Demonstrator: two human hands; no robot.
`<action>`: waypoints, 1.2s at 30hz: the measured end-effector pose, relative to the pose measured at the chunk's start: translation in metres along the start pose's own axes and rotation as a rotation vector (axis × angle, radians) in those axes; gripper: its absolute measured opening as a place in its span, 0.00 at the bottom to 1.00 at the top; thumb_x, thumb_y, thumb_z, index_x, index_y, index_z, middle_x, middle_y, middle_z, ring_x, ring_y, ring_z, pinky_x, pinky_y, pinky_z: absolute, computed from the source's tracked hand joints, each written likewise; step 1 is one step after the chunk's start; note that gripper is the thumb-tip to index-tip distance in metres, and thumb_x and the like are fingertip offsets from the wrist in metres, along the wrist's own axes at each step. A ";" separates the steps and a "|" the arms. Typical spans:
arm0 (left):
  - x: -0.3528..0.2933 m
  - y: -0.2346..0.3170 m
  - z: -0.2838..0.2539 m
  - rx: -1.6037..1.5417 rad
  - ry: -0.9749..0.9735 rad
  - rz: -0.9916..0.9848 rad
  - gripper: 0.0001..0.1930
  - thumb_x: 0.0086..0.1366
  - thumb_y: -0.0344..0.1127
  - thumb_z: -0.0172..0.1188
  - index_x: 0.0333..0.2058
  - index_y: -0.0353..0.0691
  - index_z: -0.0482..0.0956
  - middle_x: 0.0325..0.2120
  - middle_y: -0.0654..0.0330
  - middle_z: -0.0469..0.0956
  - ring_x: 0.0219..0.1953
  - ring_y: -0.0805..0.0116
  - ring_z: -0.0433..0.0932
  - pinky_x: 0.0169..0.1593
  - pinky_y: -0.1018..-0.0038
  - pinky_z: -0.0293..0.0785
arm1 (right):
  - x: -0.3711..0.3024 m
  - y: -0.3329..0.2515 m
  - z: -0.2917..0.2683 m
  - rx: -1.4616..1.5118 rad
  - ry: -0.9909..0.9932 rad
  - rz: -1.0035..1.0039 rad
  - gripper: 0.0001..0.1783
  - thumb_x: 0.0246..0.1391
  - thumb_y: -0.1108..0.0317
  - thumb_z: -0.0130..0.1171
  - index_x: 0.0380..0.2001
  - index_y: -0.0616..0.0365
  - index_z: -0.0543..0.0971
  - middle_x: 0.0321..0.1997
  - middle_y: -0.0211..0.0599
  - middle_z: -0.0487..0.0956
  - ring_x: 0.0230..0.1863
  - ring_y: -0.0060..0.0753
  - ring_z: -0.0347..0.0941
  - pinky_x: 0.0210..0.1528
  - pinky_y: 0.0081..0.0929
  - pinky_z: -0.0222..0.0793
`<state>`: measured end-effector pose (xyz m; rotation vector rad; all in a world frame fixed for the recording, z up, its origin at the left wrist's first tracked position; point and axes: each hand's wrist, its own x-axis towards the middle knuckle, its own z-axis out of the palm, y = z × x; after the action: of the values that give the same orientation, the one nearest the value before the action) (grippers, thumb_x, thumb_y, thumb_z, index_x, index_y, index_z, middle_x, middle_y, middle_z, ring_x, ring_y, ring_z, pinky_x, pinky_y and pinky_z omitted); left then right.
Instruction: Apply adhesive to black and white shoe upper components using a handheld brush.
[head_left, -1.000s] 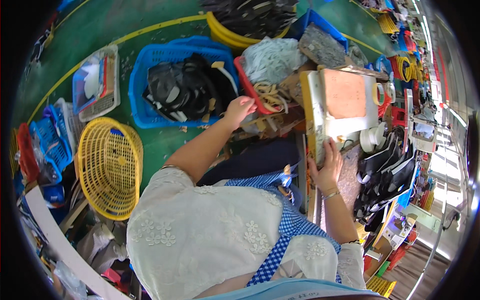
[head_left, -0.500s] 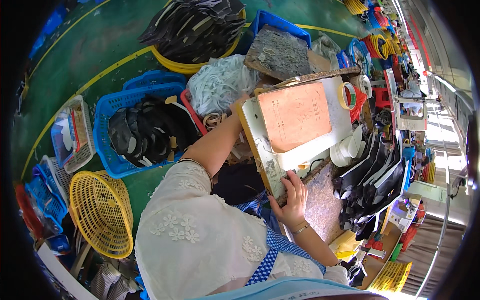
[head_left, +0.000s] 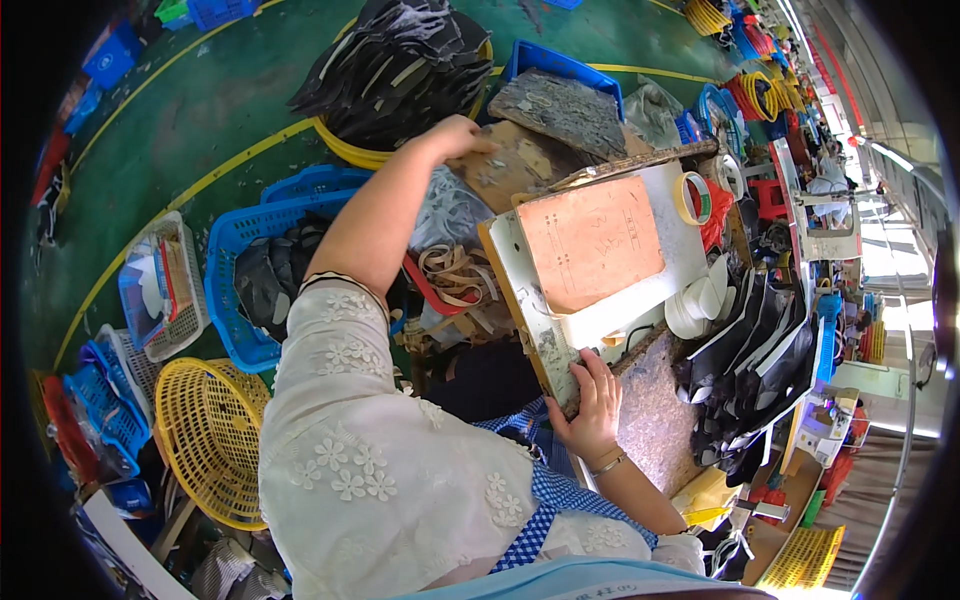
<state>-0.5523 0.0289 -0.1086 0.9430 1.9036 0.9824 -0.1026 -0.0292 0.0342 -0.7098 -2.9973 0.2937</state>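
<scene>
My left hand reaches out at the far middle, its fingers closed at the upper left edge of a worn brown board. The fingertips are partly hidden. That board lies partly under a rough grey slab and over a bag of pale strips. My right hand rests with fingers stretched out on the near edge of the white worktop, holding nothing. On the worktop lies an orange-brown paper folder, with a roll of tape beside it.
Black cut pieces fill a yellow basket at the far side and a blue basket at left. An empty yellow basket stands near left. Stacked black pieces and white rounded pieces lie right of the worktop.
My left hand has moved away from beside the worktop, farther out and slightly left. The brown board now reaches farther left over the pale strips; the grey slab has tilted. The right hand stays put.
</scene>
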 end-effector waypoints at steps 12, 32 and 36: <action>-0.020 -0.107 -0.100 -0.946 0.641 -0.181 0.20 0.55 0.39 0.68 0.39 0.31 0.75 0.38 0.53 0.79 0.37 0.59 0.80 0.39 0.60 0.78 | -0.001 0.002 0.001 -0.009 -0.021 0.006 0.34 0.40 0.61 0.65 0.51 0.61 0.67 0.61 0.49 0.64 0.61 0.51 0.61 0.59 0.48 0.55; -0.375 -0.119 -0.173 -0.944 0.515 -0.216 0.20 0.54 0.36 0.62 0.45 0.31 0.76 0.40 0.54 0.80 0.41 0.59 0.79 0.47 0.66 0.75 | -0.009 0.001 0.004 -0.011 0.070 0.019 0.34 0.39 0.62 0.65 0.51 0.59 0.68 0.62 0.44 0.64 0.62 0.50 0.60 0.62 0.45 0.54; -0.477 -0.085 -0.228 -0.918 0.585 0.027 0.23 0.57 0.35 0.57 0.49 0.26 0.72 0.45 0.49 0.77 0.47 0.56 0.77 0.50 0.62 0.72 | -0.014 0.003 0.007 -0.017 0.103 -0.025 0.34 0.39 0.60 0.66 0.50 0.61 0.69 0.60 0.45 0.65 0.61 0.49 0.61 0.62 0.44 0.55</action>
<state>-0.5718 -0.4820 0.0503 0.1313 1.5417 2.0511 -0.0893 -0.0338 0.0262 -0.6661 -2.9123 0.2242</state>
